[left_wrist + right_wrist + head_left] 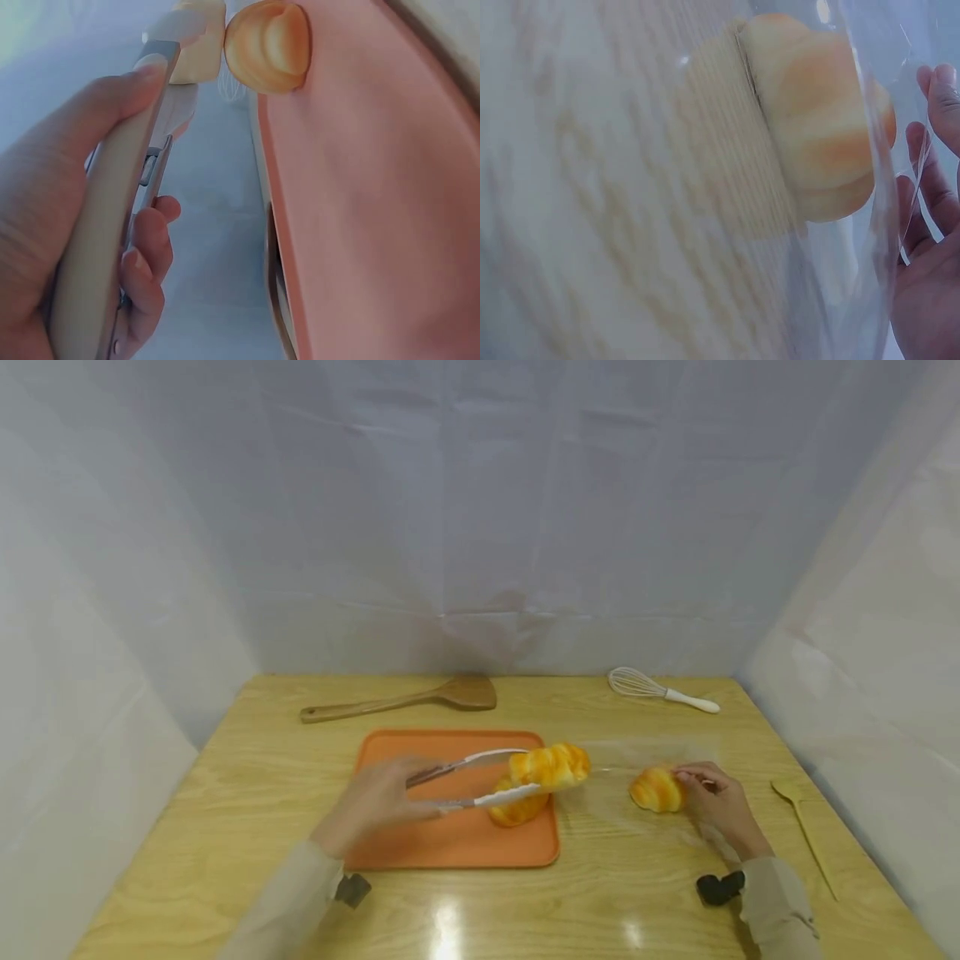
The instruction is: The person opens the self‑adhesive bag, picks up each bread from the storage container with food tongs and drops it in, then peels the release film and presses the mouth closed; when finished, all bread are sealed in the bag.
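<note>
My left hand (378,797) grips a pair of tongs (105,225) with white tips. Between those tips is a golden bread roll (555,765), held over the right edge of an orange tray (420,852). A second bread roll (262,49) lies on the tray, partly behind the tongs in the head view. At the right, my right hand (720,802) pinches the edge of a clear plastic bag (889,285). Seen through the film is another bread roll (817,112), lying on the table; the bag's full outline is hard to make out.
Behind the tray lies a wooden spatula (457,693). A white whisk (652,687) is at the back right. Along the right side of the wooden table (247,752) rests a yellowish spoon (806,835). White sheeting (480,527) encloses the back and sides.
</note>
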Tool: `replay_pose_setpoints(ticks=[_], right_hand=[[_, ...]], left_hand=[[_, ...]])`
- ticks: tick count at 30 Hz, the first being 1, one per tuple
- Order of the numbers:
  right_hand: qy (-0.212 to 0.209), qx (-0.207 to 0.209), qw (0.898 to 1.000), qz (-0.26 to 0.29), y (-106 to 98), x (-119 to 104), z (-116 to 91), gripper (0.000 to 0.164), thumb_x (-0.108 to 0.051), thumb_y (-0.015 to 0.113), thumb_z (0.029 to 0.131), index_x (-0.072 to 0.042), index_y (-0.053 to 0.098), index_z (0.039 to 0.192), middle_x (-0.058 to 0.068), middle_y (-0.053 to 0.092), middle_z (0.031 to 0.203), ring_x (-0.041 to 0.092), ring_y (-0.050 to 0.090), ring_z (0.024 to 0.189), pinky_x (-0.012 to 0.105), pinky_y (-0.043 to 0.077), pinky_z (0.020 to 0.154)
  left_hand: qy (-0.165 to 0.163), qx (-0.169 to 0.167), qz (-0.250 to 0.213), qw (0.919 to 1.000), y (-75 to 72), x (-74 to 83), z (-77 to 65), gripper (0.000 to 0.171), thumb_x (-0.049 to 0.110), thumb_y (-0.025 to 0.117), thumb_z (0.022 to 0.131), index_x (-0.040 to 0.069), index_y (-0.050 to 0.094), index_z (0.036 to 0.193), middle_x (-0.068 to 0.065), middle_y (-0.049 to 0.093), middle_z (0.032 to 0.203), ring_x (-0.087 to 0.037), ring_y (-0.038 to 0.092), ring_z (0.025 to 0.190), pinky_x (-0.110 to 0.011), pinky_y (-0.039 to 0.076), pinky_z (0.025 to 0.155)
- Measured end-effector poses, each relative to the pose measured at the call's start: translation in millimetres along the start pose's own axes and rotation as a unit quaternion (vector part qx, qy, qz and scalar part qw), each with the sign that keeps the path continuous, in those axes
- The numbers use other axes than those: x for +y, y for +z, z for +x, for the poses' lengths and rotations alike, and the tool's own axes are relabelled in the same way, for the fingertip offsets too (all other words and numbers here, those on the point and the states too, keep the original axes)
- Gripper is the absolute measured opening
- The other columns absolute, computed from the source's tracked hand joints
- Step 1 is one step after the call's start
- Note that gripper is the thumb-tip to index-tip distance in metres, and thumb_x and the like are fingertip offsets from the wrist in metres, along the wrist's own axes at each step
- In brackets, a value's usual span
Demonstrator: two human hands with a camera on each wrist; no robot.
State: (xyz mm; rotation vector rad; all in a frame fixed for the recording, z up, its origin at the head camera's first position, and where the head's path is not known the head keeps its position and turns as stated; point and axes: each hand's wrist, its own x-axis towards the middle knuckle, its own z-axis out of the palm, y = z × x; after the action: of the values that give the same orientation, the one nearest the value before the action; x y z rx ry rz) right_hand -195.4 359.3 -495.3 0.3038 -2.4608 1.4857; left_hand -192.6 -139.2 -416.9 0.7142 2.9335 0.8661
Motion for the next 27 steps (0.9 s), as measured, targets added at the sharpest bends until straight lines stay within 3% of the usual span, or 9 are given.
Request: replay_pose_setpoints(ticks=[4,8,12,16,19,21,27], right_hand=[[0.002,-0.001,1.000,0.005,0,1,-1,0.025,-0.008,0.053,0.100,0.007,0.065,0.114,-0.026,0.059,0.105,-0.004,0.054,0.092,0.010,0.046,0.080],[0.001,0.004,1.000,0.007,-1,2,0,0.025,-0.009,0.052,0.101,0.008,0.065,0.115,-0.026,0.059,0.105,-0.004,0.054,0.092,0.010,0.046,0.080],[-0.009,0.018,1.000,0.012,-1,3,0,0.024,-0.007,0.052,0.100,0.009,0.065,0.114,-0.026,0.059,0.105,-0.004,0.054,0.092,0.009,0.046,0.079],[-0.022,0.035,0.999,0.022,3,3,1,0.023,-0.003,0.052,0.099,0.012,0.064,0.112,-0.026,0.059,0.103,-0.005,0.055,0.090,0.008,0.046,0.078],[-0.023,0.038,0.999,0.030,5,4,2,0.023,-0.003,0.052,0.099,0.013,0.064,0.112,-0.026,0.059,0.104,-0.005,0.055,0.091,0.009,0.046,0.078],[-0.021,0.038,0.998,0.036,6,4,2,0.025,-0.005,0.053,0.099,0.013,0.064,0.112,-0.025,0.059,0.104,-0.004,0.055,0.092,0.009,0.046,0.078],[-0.025,0.037,0.998,0.049,8,4,3,0.026,-0.008,0.053,0.100,0.012,0.064,0.112,-0.022,0.060,0.106,-0.002,0.055,0.095,0.008,0.047,0.081]], left_hand=[[0.010,-0.016,0.001,0.9998,0.8,7.5,13.9,0.061,0.056,0.077,0.075,0.027,0.066,0.126,0.008,0.068,0.123,-0.014,0.065,0.112,-0.039,0.055,0.093],[0.013,-0.030,-0.010,0.9994,2.7,14.2,27.3,0.054,0.068,0.071,0.073,0.038,0.067,0.118,0.013,0.071,0.111,-0.012,0.068,0.100,-0.035,0.056,0.084],[0.023,-0.045,-0.020,0.9985,5.0,21.0,39.0,0.046,0.075,0.064,0.074,0.055,0.059,0.116,0.020,0.065,0.082,-0.006,0.061,0.073,-0.028,0.051,0.067],[0.033,-0.061,-0.032,0.9971,7.9,25.6,47.7,0.052,0.076,0.060,0.076,0.065,0.047,0.125,0.024,0.062,0.084,-0.004,0.053,0.065,-0.026,0.047,0.064],[0.042,-0.070,-0.042,0.9958,10.2,25.2,52.8,0.057,0.073,0.064,0.075,0.061,0.048,0.129,0.024,0.065,0.095,-0.005,0.055,0.070,-0.027,0.048,0.069],[0.051,-0.075,-0.040,0.9951,12.1,24.1,55.7,0.058,0.071,0.066,0.075,0.059,0.049,0.129,0.021,0.065,0.092,-0.007,0.054,0.069,-0.028,0.048,0.069],[0.087,-0.075,-0.012,0.9933,21.2,24.8,67.3,0.061,0.069,0.065,0.078,0.064,0.040,0.133,0.020,0.067,0.106,-0.007,0.051,0.071,-0.027,0.046,0.068]])
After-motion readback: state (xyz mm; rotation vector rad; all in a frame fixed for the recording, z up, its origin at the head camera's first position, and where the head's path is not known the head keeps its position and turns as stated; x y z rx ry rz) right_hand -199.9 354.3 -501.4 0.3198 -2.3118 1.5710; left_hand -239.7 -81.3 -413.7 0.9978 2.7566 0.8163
